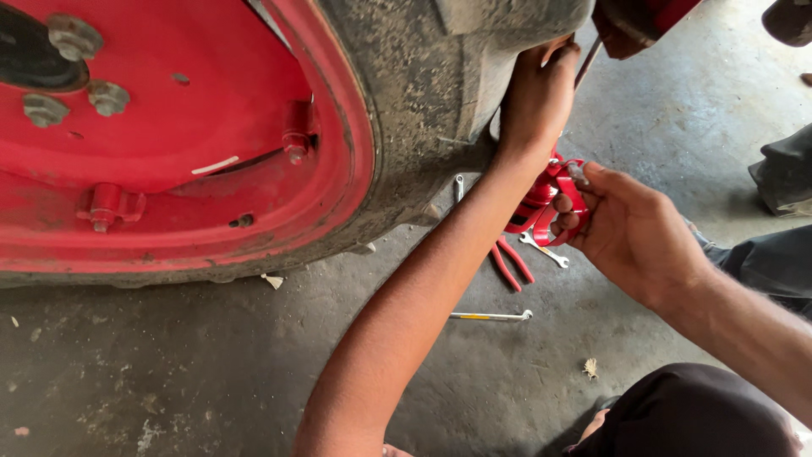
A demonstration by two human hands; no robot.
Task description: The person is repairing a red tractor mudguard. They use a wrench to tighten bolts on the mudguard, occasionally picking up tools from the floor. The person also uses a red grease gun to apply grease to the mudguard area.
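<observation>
My right hand pinches the red metal bracket beside the tyre; my left hand curls behind the tread, contents hidden. Bracket looks rigid, light, best gripped at edges.

- This is a vehicle repair workshop, the kind that handles heavy farm or road machines.
- A large red wheel rim with chunky bolts fills the upper left, and its thick, dirt-caked tyre stands on the ground.
- The floor is bare concrete, grey, stained and scattered with grit and scraps.
- Hand tools lie loose on that floor: red-handled pliers, a small spanner near them, and a slim wrench a little apart.
- Another spanner lies just beside the tyre.
- The work is done low, right at floor level.
</observation>
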